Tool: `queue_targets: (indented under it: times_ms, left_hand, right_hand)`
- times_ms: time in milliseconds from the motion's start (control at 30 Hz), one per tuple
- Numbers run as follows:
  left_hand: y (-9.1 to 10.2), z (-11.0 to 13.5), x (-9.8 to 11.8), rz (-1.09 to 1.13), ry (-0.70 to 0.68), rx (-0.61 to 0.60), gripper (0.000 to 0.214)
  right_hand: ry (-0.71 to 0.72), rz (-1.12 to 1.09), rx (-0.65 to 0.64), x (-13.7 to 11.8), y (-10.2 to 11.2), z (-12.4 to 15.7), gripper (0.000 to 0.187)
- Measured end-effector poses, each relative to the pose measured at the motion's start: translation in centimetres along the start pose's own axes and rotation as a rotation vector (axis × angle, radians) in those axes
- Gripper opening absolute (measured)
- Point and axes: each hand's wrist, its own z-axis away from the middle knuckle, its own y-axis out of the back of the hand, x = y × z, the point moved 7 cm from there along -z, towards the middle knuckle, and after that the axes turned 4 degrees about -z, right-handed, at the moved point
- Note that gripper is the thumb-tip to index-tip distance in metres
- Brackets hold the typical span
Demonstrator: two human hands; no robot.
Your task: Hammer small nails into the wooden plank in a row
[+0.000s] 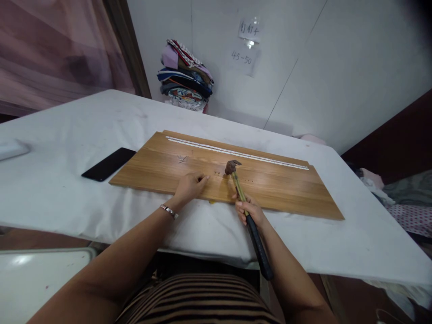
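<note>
A long wooden board (276,186) lies on the white table (67,180). My right hand (250,211) is closed around the handle of a hammer (240,191), whose rusty head rests on or just above the board near a row of small dark nail marks. My left hand (190,186) lies flat on the board's near edge, fingers stretched toward the hammer head. A few loose nails (182,159) lie on the board to the left. A white strip (236,153) runs along the board's far edge.
A black phone (108,164) lies on the table left of the board. A pile of folded cloth (185,76) stands against the back wall. A white object (11,148) sits at the far left edge. Bedding lies at the right.
</note>
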Motion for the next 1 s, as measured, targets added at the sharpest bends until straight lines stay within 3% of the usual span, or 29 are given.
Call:
queue_targets:
  times_ms: [1000]
  left_hand:
    - [-0.27, -0.02, -0.33, -0.016, -0.009, -0.011, 0.038]
  right_hand:
    - [0.003, 0.008, -0.001, -0.25, -0.37, 0.02, 0.037]
